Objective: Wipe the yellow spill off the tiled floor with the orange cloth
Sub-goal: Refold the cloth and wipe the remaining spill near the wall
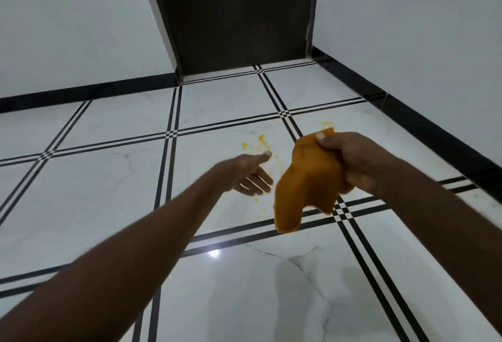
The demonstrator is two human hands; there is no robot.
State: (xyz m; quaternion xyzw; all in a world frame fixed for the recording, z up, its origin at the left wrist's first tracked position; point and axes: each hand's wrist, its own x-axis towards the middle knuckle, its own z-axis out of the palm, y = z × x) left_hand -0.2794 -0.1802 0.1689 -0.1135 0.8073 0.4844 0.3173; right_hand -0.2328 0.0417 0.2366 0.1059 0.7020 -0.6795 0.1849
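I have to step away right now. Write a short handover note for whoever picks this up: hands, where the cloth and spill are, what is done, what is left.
Right hand: grips the orange cloth bunched, and it hangs down in the air, off the floor.
Left hand: open, fingers straight, holds nothing, reaching out over the spill.
Yellow spill: specks scattered on the tiled floor ahead of the left hand, with a smaller patch past the right hand, near the black skirting.
Done: cloth is in hand.
Left: bring the cloth down and wipe both yellow patches; no wiped area shows yet.
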